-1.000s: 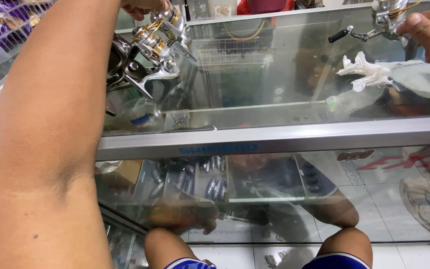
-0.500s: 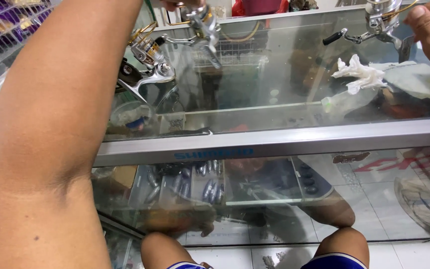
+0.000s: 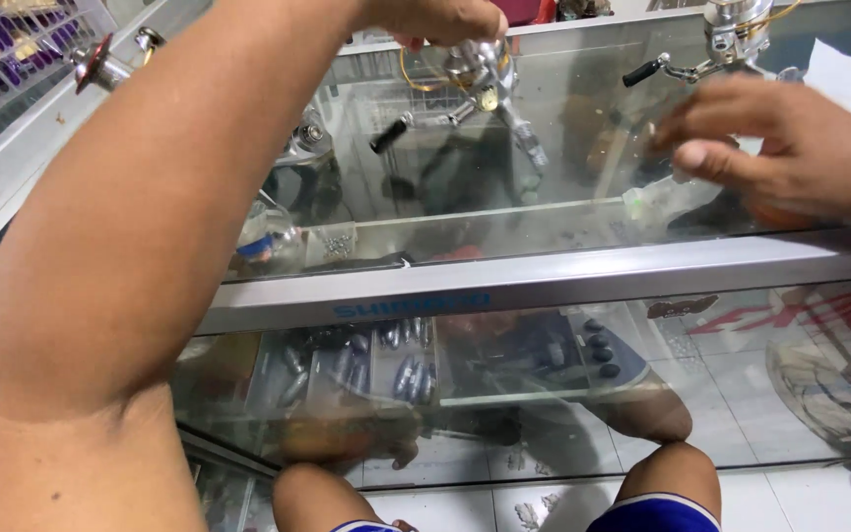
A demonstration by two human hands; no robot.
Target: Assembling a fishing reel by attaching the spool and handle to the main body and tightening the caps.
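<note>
So we're standing over a big glass display counter (image 3: 544, 212) with a silver metal front edge (image 3: 563, 281), looking straight down through the top. Our left arm stretches across most of the view, and the left hand (image 3: 435, 18) is clamped over the top of a silver fishing reel (image 3: 480, 74) near the far edge of the glass, lifted a little off it as far as we can tell. Handle and foot stick out below the fingers. The right hand (image 3: 790, 148) hovers over the right side of the counter with fingers loosely curled; we can't tell if it's pinching anything.

Progress-wise: the reel is picked up and in hand, but it doesn't look set down or fitted to anything, so we'd guess the handling is midway.

Other stuff around: a second reel (image 3: 726, 34) stands far right, just behind the right hand, plus another reel (image 3: 105, 61) far left. Inside the case sit trays of small lead sinkers (image 3: 406, 374). Our knees (image 3: 672, 473) show at the bottom.
</note>
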